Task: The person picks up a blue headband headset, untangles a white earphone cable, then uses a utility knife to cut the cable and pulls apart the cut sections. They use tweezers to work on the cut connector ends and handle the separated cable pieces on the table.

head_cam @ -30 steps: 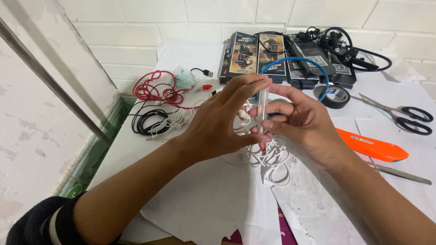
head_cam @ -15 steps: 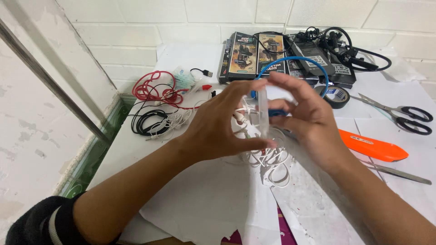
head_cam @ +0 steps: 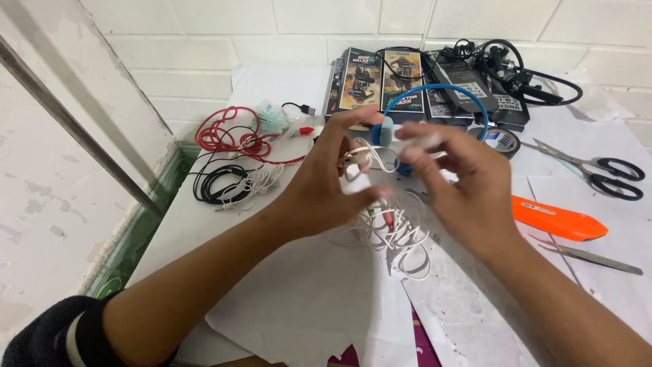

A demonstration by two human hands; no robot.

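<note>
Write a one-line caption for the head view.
Left hand and right hand hold a tangle of white cable above a paper-covered table strewn with wires, scissors and tape.

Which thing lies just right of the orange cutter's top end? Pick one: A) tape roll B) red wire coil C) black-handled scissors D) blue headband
C: the scissors lie on the paper up and to the right of the orange cutter, while the red coil sits far left.
</note>
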